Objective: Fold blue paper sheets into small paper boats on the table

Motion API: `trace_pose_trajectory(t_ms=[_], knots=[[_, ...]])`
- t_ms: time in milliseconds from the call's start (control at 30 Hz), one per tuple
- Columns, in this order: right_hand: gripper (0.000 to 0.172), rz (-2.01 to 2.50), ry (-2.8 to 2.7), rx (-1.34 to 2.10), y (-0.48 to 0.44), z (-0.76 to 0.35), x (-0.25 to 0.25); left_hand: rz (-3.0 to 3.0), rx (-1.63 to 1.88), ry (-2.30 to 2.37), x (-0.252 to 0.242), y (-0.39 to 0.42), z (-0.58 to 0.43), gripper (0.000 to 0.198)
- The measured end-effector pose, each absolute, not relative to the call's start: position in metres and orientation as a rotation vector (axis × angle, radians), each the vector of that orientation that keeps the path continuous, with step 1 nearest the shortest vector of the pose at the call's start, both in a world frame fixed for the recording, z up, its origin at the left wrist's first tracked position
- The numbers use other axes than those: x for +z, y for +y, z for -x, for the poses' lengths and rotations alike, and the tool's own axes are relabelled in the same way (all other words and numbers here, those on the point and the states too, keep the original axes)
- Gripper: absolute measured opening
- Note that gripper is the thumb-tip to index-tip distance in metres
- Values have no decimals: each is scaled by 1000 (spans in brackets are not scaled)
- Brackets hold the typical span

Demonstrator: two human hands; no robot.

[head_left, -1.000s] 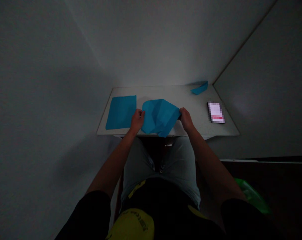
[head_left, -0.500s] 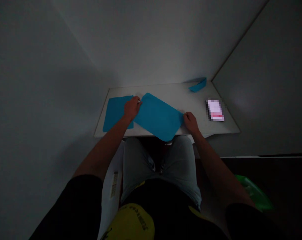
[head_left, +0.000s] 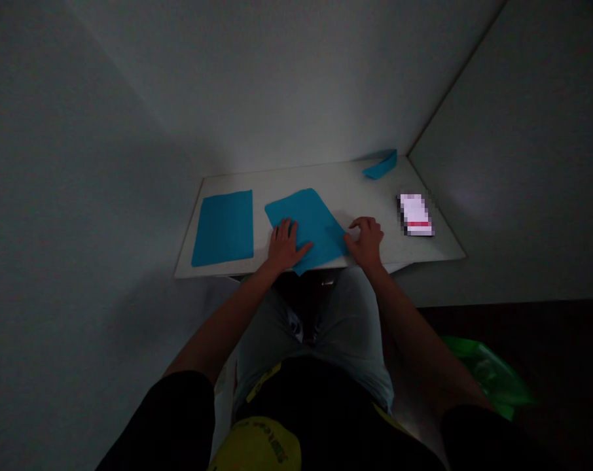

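Left grip (head_left: 283,247) has shifted, splayed, onto the turned blue paper sheet (head_left: 312,209) mid-frame — likely light, crease-prone, best taken by edges — right grip (head_left: 365,239) parted beside it.

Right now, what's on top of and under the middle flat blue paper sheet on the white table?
On top of the blue paper sheet: the spread left hand; the right hand is at its right corner. White tabletop shows around it; anything directly beneath is covered.

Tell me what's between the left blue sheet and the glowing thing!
Another blue sheet, with the left hand on it and the right hand at its edge, in the head view.
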State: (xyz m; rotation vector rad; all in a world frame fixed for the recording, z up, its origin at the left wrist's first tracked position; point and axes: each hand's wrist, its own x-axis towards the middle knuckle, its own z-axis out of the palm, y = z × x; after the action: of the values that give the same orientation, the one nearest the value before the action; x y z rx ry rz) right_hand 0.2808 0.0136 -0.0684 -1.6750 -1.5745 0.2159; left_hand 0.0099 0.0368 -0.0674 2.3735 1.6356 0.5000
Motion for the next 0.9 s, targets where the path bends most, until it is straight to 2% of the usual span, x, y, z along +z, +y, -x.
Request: trace_pose_trajectory(t_ms=[167, 333, 533, 733, 800, 900], knots=[[41, 1383, -2020, 403, 30, -229, -57, -2581, 368, 1349, -61, 38, 9, 89], [57, 1350, -2144, 497, 84, -192, -78, -2627, 311, 1262, -59, 42, 14, 89], [68, 1362, -2155, 445, 140, -207, -97, -2623, 306, 1253, -57, 46, 18, 92], [75, 1406, -2206, 427, 176, -222, -102, -2667, 246, 1170, -55, 11, 23, 79], [76, 1413, -2207, 427, 186, -222, -104, -2665, 248, 1180, -55, -1, 27, 85], [79, 1470, -2146, 431, 198, -220, -105, -2671, 251, 1182, -56, -11, 34, 108]])
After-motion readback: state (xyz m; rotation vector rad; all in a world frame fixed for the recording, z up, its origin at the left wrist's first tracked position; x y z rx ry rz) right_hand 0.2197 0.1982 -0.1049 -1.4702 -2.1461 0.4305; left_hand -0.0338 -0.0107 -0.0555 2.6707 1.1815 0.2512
